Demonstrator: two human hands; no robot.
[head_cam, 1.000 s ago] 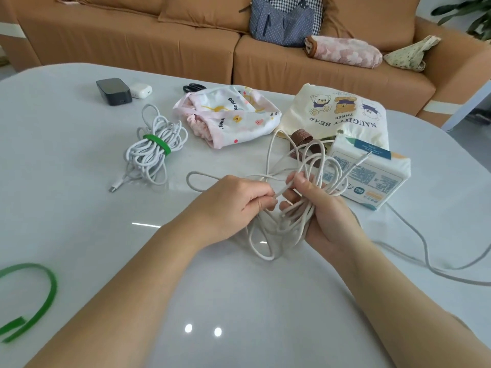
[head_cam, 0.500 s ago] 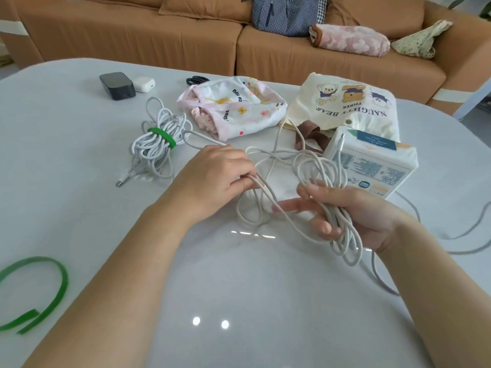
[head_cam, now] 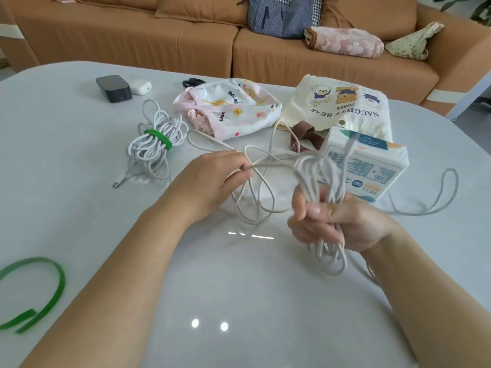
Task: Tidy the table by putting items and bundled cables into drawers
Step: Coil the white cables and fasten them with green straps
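A long beige cable (head_cam: pixel 261 193) lies partly looped over the white table (head_cam: pixel 66 208). My right hand (head_cam: pixel 337 224) grips a bunch of its coils, which stick up above the fingers and hang below the palm. My left hand (head_cam: pixel 215 181) pinches a single strand of the same cable, stretched towards the right hand. One end of the cable trails off to the right in a loop (head_cam: pixel 449 187). A white cable bundle (head_cam: pixel 154 144) tied with a green strap lies at the left. A loose green strap (head_cam: pixel 39 288) lies near the front left edge.
A tissue pack (head_cam: pixel 372 166) stands right behind my right hand. Behind it lie a bear-print tote (head_cam: pixel 345 104) and a pink patterned pouch (head_cam: pixel 231 107). A black charger (head_cam: pixel 113 87), white earbud case (head_cam: pixel 140 86) and scissors (head_cam: pixel 192 82) sit at the back. A brown sofa (head_cam: pixel 159 35) stands beyond.
My right hand turned palm up and lifted its coils upright in front of the tissue pack. My left hand drew a strand out to the left, then came back towards the right hand.
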